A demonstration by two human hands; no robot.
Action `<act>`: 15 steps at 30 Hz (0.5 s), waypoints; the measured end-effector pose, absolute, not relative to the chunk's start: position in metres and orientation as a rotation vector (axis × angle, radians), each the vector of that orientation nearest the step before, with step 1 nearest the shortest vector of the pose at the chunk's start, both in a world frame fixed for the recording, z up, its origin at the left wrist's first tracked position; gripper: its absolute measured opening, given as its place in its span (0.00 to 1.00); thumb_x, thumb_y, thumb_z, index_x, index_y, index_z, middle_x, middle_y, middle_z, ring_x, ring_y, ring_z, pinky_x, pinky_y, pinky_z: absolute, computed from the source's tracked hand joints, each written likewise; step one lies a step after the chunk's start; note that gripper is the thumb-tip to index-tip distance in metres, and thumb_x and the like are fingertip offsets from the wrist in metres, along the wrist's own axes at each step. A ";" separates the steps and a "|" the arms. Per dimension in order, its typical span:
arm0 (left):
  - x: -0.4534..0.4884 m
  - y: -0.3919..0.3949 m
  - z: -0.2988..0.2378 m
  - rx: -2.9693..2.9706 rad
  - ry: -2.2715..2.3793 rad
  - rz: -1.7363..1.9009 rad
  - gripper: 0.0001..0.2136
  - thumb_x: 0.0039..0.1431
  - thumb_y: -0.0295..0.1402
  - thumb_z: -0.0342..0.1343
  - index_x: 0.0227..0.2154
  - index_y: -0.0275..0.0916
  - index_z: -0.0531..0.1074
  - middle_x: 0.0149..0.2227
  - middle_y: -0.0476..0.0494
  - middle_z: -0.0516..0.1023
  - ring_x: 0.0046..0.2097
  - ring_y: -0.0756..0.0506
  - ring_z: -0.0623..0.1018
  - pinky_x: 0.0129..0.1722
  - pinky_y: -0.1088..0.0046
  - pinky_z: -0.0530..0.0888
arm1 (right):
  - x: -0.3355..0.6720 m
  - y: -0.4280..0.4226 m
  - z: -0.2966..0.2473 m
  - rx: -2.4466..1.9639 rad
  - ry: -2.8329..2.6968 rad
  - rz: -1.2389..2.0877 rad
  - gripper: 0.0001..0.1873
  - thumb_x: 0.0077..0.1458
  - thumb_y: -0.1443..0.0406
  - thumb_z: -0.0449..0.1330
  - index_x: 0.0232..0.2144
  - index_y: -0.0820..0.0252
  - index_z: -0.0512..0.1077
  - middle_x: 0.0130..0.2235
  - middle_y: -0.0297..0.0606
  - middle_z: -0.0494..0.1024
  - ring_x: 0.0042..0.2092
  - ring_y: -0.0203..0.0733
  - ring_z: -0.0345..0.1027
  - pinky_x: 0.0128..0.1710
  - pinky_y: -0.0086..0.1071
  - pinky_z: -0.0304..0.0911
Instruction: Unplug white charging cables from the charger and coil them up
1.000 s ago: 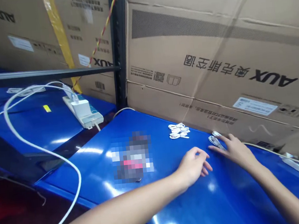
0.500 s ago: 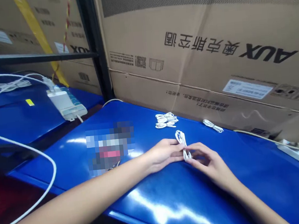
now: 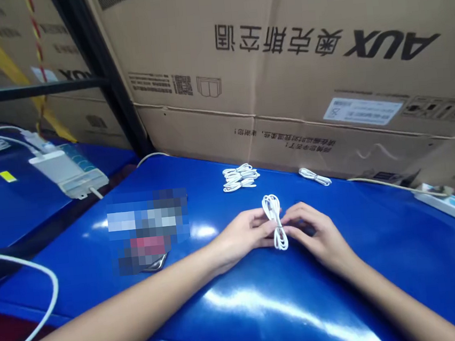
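As the left hand (image 3: 242,234) and right hand (image 3: 316,231) pinch it from either side, the white cable (image 3: 275,222), a thin, smooth cord looped into a narrow coil, points its long axis toward the cardboard boxes (image 3: 282,74), over the glossy blue counter (image 3: 397,261).

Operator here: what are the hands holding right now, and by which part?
A folded white cable is held at its middle, pinched between the fingertips of the left hand and the right hand; its loops stick out above and below.
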State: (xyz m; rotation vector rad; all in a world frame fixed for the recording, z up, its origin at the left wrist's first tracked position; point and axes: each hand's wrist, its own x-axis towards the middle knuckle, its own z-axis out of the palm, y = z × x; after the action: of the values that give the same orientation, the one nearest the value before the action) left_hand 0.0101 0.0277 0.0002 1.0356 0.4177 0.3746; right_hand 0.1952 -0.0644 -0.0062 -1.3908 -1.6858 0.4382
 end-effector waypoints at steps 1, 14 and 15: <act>0.010 0.028 -0.001 1.051 0.415 0.364 0.24 0.52 0.43 0.71 0.48 0.36 0.77 0.43 0.39 0.82 0.45 0.42 0.81 0.50 0.63 0.75 | 0.194 -0.065 -0.006 -1.379 -1.702 0.427 0.06 0.65 0.60 0.61 0.39 0.55 0.77 0.38 0.40 0.76 0.38 0.43 0.72 0.34 0.33 0.68; 0.004 0.028 0.004 1.157 0.505 0.248 0.33 0.47 0.30 0.72 0.57 0.37 0.68 0.38 0.39 0.84 0.39 0.42 0.83 0.43 0.65 0.76 | 0.253 -0.061 0.001 -1.718 -1.581 0.220 0.10 0.62 0.56 0.60 0.34 0.55 0.74 0.32 0.37 0.78 0.32 0.44 0.73 0.32 0.34 0.67; 0.005 0.029 0.003 1.162 0.512 0.257 0.33 0.46 0.29 0.72 0.57 0.37 0.68 0.38 0.39 0.84 0.39 0.43 0.83 0.43 0.65 0.77 | 0.261 -0.062 0.000 -1.782 -1.696 0.189 0.10 0.62 0.57 0.60 0.34 0.54 0.76 0.35 0.38 0.80 0.35 0.46 0.74 0.34 0.35 0.67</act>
State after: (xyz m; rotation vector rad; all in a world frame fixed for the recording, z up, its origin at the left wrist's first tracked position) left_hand 0.0049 0.0291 0.0035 1.1620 0.5119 0.2574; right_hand 0.2612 -0.0619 0.0003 -1.7818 -1.6958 0.1885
